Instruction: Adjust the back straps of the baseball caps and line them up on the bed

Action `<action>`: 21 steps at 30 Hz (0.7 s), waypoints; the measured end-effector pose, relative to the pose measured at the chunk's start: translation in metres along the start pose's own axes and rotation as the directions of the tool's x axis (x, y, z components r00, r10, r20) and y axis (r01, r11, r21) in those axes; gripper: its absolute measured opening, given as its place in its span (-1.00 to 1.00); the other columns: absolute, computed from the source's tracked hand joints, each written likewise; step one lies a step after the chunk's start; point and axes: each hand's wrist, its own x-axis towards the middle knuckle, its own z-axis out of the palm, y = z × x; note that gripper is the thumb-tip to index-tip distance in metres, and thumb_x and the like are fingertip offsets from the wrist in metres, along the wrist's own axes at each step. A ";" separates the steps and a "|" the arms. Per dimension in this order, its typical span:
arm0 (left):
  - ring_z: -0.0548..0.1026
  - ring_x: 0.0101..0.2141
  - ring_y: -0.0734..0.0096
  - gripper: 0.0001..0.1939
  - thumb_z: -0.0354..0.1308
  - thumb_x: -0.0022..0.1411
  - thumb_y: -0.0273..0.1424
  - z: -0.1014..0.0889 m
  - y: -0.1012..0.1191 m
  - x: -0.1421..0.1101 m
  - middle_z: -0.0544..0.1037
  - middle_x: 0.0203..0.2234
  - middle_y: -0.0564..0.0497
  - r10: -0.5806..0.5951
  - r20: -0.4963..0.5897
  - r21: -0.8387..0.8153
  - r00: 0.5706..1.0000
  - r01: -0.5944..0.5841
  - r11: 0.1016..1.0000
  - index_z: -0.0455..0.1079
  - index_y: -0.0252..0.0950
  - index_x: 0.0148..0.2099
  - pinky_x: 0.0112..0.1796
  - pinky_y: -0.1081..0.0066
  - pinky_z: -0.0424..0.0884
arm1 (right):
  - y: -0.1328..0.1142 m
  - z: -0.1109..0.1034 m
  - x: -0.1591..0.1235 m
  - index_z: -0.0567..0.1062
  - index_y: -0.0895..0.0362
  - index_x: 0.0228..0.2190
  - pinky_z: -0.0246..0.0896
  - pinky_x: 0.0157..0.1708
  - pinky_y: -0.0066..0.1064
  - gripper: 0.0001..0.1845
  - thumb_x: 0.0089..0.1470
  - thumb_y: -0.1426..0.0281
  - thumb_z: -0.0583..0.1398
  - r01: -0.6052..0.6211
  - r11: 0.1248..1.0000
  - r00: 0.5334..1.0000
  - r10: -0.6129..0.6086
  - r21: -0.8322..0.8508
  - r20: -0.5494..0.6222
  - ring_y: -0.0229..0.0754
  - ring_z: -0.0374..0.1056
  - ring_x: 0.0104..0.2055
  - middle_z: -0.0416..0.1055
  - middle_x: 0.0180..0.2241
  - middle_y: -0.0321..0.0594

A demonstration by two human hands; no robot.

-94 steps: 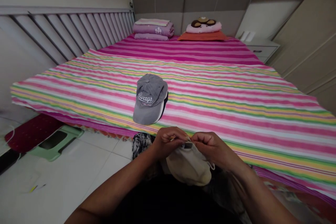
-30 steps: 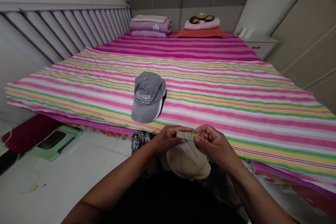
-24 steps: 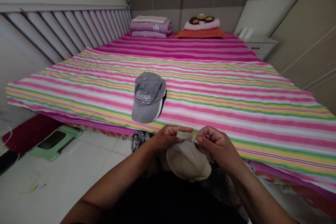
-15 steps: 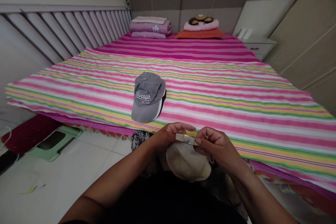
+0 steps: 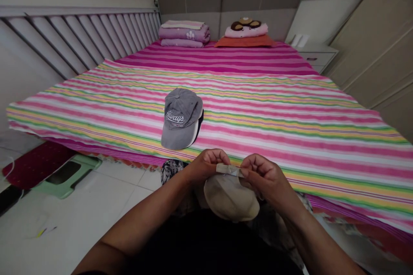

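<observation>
While both bare hands hold up a narrow beige fabric back strap (image 5: 228, 170) at chest height, the L hand (image 5: 203, 168) has its fingers curled & pressed together over the strap's left end, and the R hand (image 5: 266, 176) pinches the right end w/ fingers bunched – exact thumb position can't be told from this view. Just below the hands, touching them, hangs a pale beige cotton cap (image 5: 230, 200), its rounded crown facing up toward the camera & the strap running across its edge. Ahead, on a wide pink, white, yellow & green striped bed sheet (image 5: 290, 129), lies a grey cotton baseball cap (image 5: 180, 118) w/ "Always" stitched in white, a dark cap edge (image 5: 200, 126) showing under it. A black-and-white patterned cloth (image 5: 172, 171) sits just left of the L wrist. Farther off: folded lilac bedding (image 5: 183, 32) and a pink pillow (image 5: 245, 30) on an orange pillow (image 5: 244, 42) at the headboard; on the white tile floor, a mint-green plastic stool (image 5: 72, 174) beside a dark red mat (image 5: 35, 163).
</observation>
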 end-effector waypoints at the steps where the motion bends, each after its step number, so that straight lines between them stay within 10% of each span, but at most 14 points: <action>1: 0.36 -0.64 0.62 -0.73 0.33 -0.19 -0.38 0.000 0.000 0.000 0.47 -0.61 0.04 0.002 -0.015 0.002 1.000 -0.002 1.000 0.36 -0.40 -0.44 -0.56 0.58 0.22 | 0.001 0.000 -0.001 0.33 0.12 -0.43 -0.01 -0.67 -0.51 -0.75 -0.15 0.24 0.21 0.069 0.992 0.997 -0.072 -0.102 -0.017 -0.37 0.09 -0.66 0.22 -0.63 -0.39; 8: 0.30 -0.65 0.61 -0.73 0.31 -0.23 -0.34 0.000 0.000 0.000 0.41 -0.65 0.07 -0.005 0.020 -0.025 1.000 0.005 1.000 0.37 -0.40 -0.47 -0.58 0.56 0.14 | 0.005 0.003 -0.007 0.42 0.11 -0.25 0.22 -0.42 -0.39 -0.76 -0.05 0.41 0.16 0.434 0.519 0.843 -0.522 -0.736 0.128 -0.13 0.39 -0.34 0.47 -0.37 -0.16; 21: 0.28 -0.61 0.59 -0.72 0.27 -0.14 -0.32 -0.003 -0.003 -0.002 0.41 -0.61 0.04 0.054 -0.031 -0.003 0.998 -0.055 0.999 0.25 -0.38 -0.58 -0.55 0.54 0.15 | 0.004 0.005 -0.006 0.43 0.11 -0.31 0.22 -0.47 -0.43 -0.79 -0.09 0.45 0.13 0.422 0.527 0.837 -0.539 -0.737 0.094 -0.18 0.40 -0.44 0.49 -0.42 -0.20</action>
